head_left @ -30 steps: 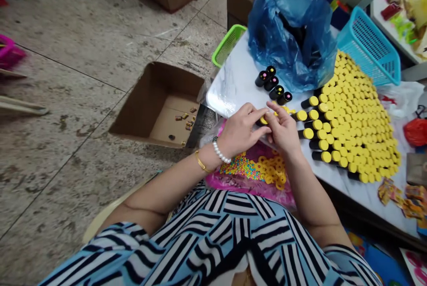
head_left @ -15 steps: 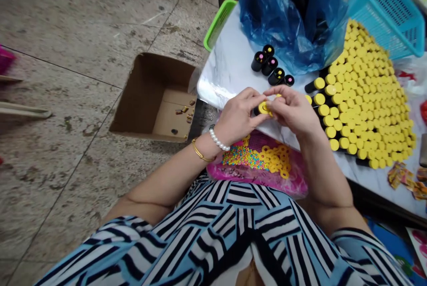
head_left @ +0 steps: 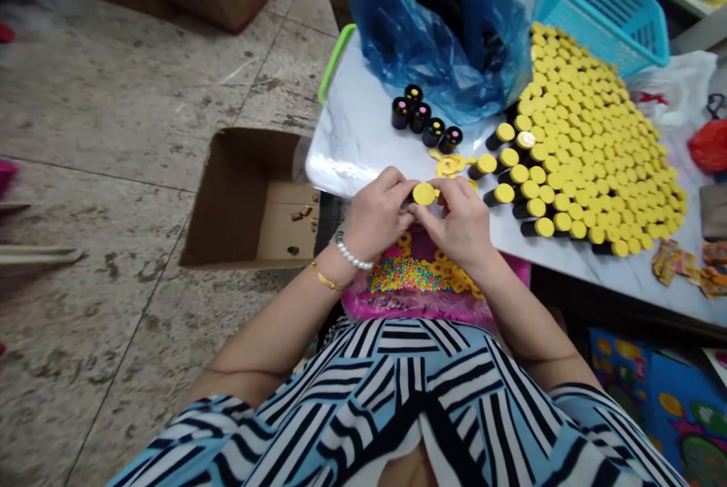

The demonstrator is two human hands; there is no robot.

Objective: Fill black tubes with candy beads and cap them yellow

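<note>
Capping, I judge, next calls for firm pressing; left hand (head_left: 380, 216) and right hand (head_left: 463, 220) grip capped tube (head_left: 423, 194) by near surface edge (head_left: 334, 178).

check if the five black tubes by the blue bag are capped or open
Open: the black tubes show pink or yellow bits inside bare rims.

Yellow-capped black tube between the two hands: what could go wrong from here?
If the grip of the left hand and right hand slackens, the yellow-capped black tube could drop, perhaps into the pink tray of coloured beads below.

The five open black tubes beside the blue plastic bag might spill their contents if knocked.

The right hand is near the cluster of yellow-capped tubes, so a careless sweep might topple some.
</note>
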